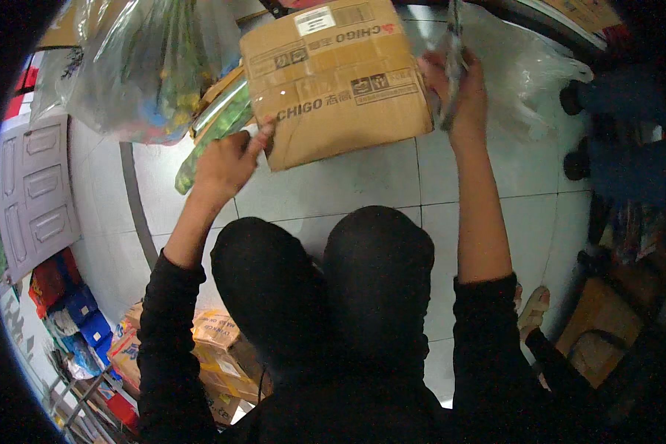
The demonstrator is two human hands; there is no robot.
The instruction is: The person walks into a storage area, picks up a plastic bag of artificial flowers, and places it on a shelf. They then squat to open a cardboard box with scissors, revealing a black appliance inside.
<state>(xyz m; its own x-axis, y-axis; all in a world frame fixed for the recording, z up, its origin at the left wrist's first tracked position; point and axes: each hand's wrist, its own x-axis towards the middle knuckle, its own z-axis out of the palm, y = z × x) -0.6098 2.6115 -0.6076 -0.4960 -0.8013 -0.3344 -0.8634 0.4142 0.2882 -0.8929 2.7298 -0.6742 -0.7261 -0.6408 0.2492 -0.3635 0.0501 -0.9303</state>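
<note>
Pale tiled floor (362,177) underneath. Left grip (226,166): thumb against the left edge of a cardboard box (340,81), other fingers curled; can't tell if clamped. Right grip (462,89): closed around a narrow grey thing (453,44), blurred, kind unclear, near the box's right side. Box lies between both grips, slightly ahead. Green bundle in clear wrap (227,117) just beyond left grip; big filled clear bag (140,74) farther ahead-left. Clear plastic bag (522,89) right of right grip. Panelled door (37,192) well left of left grip; taped cartons (226,351) behind it, nearer the body.
</note>
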